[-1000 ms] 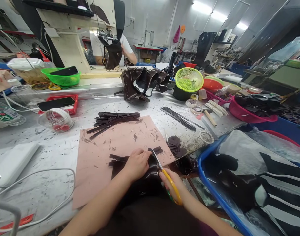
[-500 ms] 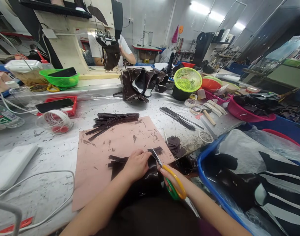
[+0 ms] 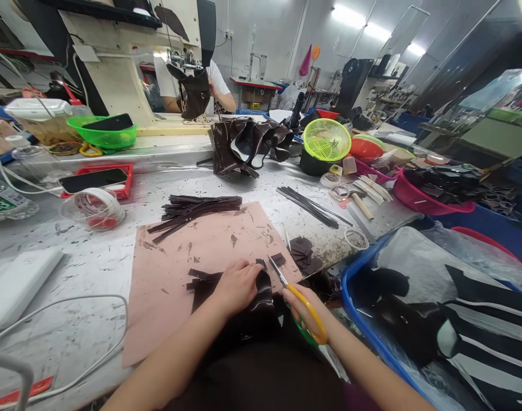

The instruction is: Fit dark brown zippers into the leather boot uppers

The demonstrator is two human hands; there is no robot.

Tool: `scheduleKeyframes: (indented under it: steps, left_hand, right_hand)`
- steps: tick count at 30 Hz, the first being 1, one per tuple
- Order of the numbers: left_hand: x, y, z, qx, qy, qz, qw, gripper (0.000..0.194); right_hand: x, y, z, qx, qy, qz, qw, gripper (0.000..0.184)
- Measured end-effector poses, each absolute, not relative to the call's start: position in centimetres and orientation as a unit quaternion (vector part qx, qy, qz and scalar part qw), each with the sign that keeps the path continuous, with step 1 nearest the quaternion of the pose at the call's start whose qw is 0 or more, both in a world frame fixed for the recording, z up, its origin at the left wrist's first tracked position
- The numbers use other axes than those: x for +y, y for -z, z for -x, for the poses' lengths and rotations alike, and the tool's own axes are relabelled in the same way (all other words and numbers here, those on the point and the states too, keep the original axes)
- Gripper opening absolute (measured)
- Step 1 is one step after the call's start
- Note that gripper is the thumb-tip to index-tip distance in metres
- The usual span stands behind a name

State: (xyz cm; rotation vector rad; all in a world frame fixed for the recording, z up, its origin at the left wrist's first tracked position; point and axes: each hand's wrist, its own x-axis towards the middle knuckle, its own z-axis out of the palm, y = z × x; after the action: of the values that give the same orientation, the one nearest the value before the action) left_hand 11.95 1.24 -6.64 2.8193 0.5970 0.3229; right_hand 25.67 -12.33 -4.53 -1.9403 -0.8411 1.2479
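My left hand [image 3: 238, 287] is closed on a dark brown leather piece [image 3: 261, 297], pressing it at the front of a pink sheet [image 3: 158, 302]. Dark zipper strips [image 3: 201, 278] stick out to the left of that hand, and a short zipper end shows at its fingertips. In my right hand [image 3: 307, 305] is a pair of scissors [image 3: 315, 319] with yellow and green handles. Their blades point up and away, just right of my left fingertips and apart from the leather. By the tips lies a small dark scrap [image 3: 278, 260].
A bundle of zippers [image 3: 196, 208] lies at the sheet's far edge, with folded leather pieces [image 3: 226, 148] behind. Small brown patches [image 3: 303, 254] are piled to the right. A blue bin [image 3: 350, 302] stands at the right. A person [image 3: 220, 91] sits behind the sewing machine [image 3: 124, 85].
My right hand has drawn the scissors slightly right, away from my left fingertips. My left hand stays on the leather piece. The view has shifted a little.
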Motion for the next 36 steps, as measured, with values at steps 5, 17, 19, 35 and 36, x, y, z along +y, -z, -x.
scheduleKeyframes:
  steps: [5, 17, 19, 35, 36]
  left_hand:
    - [1.4, 6.5, -12.0, 0.206, -0.103, -0.965, 0.125, 0.036]
    - [1.4, 6.7, -12.1, 0.249, -0.116, -0.958, 0.087, 0.045]
    - [1.5, 6.3, -12.4, 0.287, -0.103, -0.948, 0.089, 0.044]
    - [2.9, 2.0, -13.5, 0.393, 0.014, -0.836, 0.382, 0.019]
    - [2.6, 1.7, -13.2, 0.389, 0.002, -0.834, 0.391, 0.019]
  right_hand:
    - [-13.8, 4.0, -30.6, -0.307, -0.438, 0.771, 0.345, 0.054]
    - [-18.0, 9.0, -32.6, -0.499, 0.058, 0.864, -0.029, 0.047]
    - [-19.1, 9.6, -32.7, -0.504, 0.049, 0.862, 0.003, 0.046]
    - [-6.4, 3.5, -34.9, -0.642, -0.011, 0.706, 0.297, 0.022]
    - [-6.3, 3.4, -32.9, -0.681, -0.038, 0.643, 0.349, 0.019]
